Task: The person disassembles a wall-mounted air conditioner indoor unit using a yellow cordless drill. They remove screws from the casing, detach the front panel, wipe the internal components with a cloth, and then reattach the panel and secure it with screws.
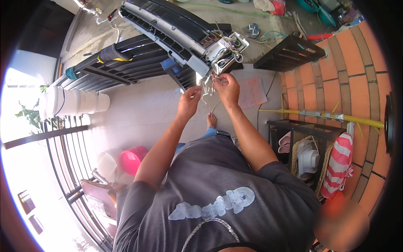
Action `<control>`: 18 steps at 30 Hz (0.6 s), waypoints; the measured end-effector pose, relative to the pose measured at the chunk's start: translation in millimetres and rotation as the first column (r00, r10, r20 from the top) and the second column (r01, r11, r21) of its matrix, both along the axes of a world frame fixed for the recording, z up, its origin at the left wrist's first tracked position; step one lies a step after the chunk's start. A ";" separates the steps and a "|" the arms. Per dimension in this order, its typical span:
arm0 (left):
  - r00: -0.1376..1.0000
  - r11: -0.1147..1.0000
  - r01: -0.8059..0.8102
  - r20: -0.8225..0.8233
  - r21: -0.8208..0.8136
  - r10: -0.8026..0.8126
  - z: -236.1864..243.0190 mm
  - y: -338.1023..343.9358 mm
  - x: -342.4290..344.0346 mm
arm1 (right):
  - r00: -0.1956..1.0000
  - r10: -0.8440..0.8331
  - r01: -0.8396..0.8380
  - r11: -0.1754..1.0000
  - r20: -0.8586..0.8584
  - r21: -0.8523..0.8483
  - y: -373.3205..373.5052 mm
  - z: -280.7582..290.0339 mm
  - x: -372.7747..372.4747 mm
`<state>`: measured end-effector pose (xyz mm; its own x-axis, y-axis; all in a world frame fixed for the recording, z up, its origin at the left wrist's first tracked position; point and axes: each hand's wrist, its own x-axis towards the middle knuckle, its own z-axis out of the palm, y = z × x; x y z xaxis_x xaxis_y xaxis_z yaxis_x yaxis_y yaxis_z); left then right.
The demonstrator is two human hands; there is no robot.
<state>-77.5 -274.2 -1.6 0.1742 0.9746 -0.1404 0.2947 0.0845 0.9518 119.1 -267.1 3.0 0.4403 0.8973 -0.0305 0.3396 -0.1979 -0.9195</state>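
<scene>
A long indoor air-conditioner unit (168, 26) with its cover off lies slanted in front of me. At its near right end is an open white electrical box (233, 59) full of coloured wires. White wires (207, 89) hang from that end between my hands. My right hand (228, 90) pinches the wires just below the box, thumb and forefinger together. My left hand (189, 102) is beside them on the left, its fingertips drawn together. Whatever is between those fingertips is too small to make out.
Beneath the unit stands a black slatted bench (113, 63) with a dark cloth on it. White buckets (77, 101) and a pink bucket (133, 159) are at left. A brick wall (346, 54), yellow pole (365, 121) and black rack (294, 125) line the right. A pinkish mat (253, 93) lies ahead.
</scene>
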 end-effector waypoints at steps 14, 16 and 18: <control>0.962 0.951 0.096 0.273 -0.293 -0.013 -48.5 61.4 25.9 | 0.778 0.051 0.004 0.996 -0.627 0.087 -23.8 2.5 25.1; 0.960 0.961 0.126 0.273 -0.245 -0.057 -50.1 65.8 26.8 | 0.765 0.000 0.040 0.998 -0.644 0.048 -20.7 0.4 23.7; 0.975 0.980 0.092 0.215 -0.177 -0.052 -51.0 67.3 27.8 | 0.759 0.058 -0.030 0.998 -0.648 0.055 -18.1 -1.5 25.0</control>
<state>-49.7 -206.8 -52.6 0.2875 0.9190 -0.2699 0.1029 0.2505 0.9626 144.1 -285.1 1.5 0.2876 0.9219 -0.2595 -0.3342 -0.1574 -0.9293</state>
